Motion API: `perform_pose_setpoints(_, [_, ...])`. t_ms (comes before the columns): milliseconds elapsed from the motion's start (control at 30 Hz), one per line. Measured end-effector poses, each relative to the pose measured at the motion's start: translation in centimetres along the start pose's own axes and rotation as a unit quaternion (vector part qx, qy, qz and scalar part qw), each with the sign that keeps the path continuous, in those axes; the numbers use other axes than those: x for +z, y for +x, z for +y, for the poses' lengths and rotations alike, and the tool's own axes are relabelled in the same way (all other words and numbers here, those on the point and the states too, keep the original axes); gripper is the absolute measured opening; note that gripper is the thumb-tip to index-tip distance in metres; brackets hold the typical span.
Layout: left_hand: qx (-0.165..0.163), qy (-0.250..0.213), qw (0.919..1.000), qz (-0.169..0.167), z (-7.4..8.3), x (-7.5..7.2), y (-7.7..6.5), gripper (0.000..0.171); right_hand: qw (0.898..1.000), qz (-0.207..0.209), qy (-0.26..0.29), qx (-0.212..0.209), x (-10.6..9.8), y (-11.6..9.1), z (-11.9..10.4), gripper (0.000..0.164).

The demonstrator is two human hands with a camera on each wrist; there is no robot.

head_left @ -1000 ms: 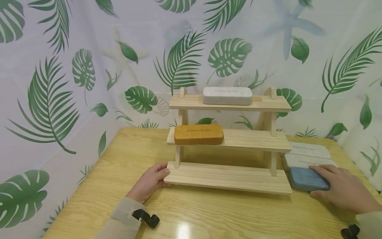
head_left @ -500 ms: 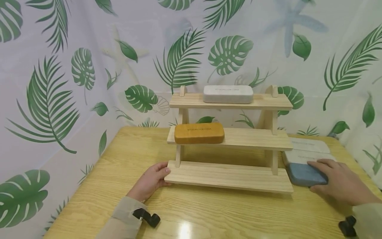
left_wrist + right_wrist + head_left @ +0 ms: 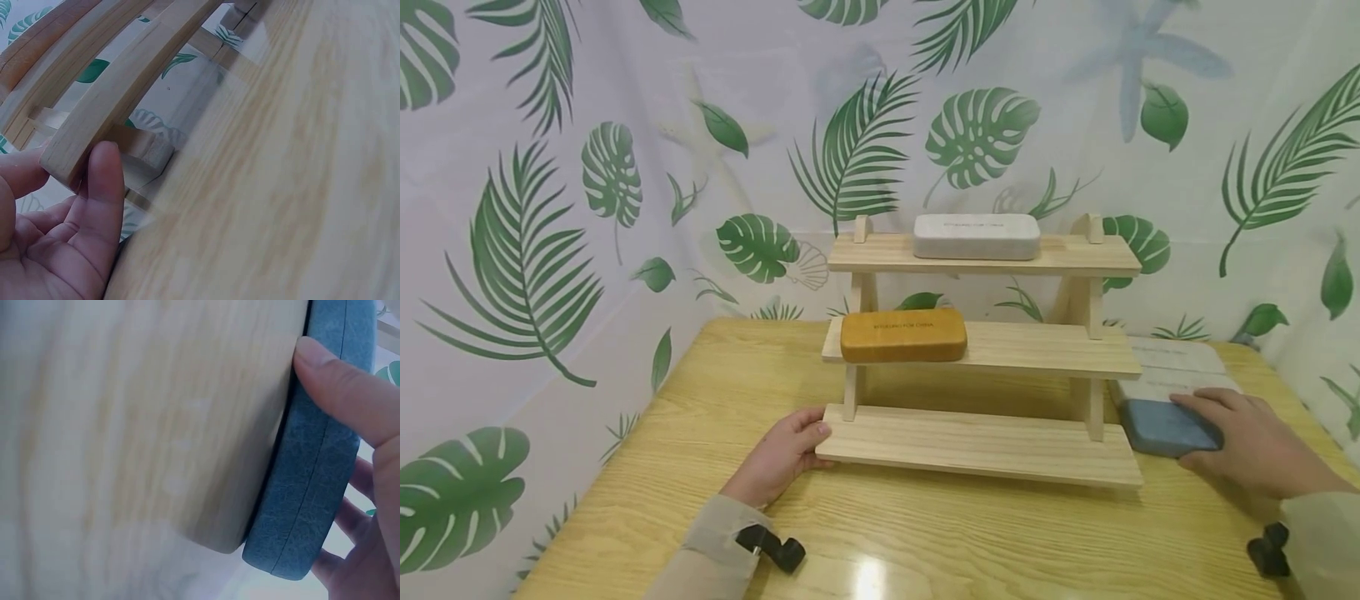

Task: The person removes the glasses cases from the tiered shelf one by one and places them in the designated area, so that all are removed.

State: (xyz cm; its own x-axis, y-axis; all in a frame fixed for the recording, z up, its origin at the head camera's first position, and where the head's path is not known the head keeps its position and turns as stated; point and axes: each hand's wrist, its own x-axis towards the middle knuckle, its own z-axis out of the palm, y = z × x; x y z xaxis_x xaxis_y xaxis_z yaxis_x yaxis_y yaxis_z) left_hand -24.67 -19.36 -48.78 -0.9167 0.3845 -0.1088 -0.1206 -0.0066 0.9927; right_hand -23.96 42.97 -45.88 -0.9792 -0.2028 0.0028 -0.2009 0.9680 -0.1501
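A three-tier wooden display shelf point(image 3: 977, 446) stands on the table. My left hand point(image 3: 782, 454) pinches the left end of its lowest board; in the left wrist view, the thumb and fingers lie on both sides of the board end point(image 3: 69, 150). To the right of the shelf, my right hand point(image 3: 1258, 442) grips a blue glasses case point(image 3: 1168, 429) lying on the table. The right wrist view shows the thumb point(image 3: 340, 381) along the blue case's near side point(image 3: 312, 462), other fingers beyond it. Two pale grey glasses cases point(image 3: 1176, 354) lie directly behind the blue one.
A white glasses case point(image 3: 976, 237) sits on the top board. An orange glasses case point(image 3: 904, 336) occupies the left part of the middle board. Leaf-patterned cloth point(image 3: 737, 167) hangs behind and to the left of the wooden table point(image 3: 925, 533).
My right hand has slid the blue case away from me, towards the back. The grey cases behind it have moved closer together. My left hand keeps its hold on the shelf.
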Motion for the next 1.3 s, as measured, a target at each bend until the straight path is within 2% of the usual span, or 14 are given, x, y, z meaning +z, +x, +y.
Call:
perform_pose_setpoints(300, [-0.003, -0.003, 1.0, 0.002, 0.0, 0.1, 0.0, 0.054, 1.0, 0.002, -0.009, -0.012, -0.1, 0.4, -0.2, 0.106])
perform_pose_setpoints(567, [-0.002, -0.005, 1.0, 0.0, 0.1, 0.1, -0.1, 0.053, 1.0, 0.006, -0.004, 0.0, 0.0, 0.6, -0.6, 0.121])
perform_pose_setpoints(933, [-0.001, -0.001, 1.0, 0.002, 0.1, 0.1, -0.1, 0.053, 0.999, 0.034, 0.002, -0.012, -0.6, 0.3, -1.7, 0.108])
perform_pose_setpoints(1133, [-0.002, -0.004, 1.0, 0.006, 0.0, 0.1, 0.0, 0.052, 0.999, 0.038, 0.014, -0.004, -1.9, 0.3, -2.5, 0.105])
perform_pose_setpoints(1300, [-0.004, -0.005, 0.9999, 0.009, 0.0, 0.2, 0.0, 0.052, 0.998, 0.067, 0.009, -0.013, -3.0, 0.2, -3.5, 0.1])
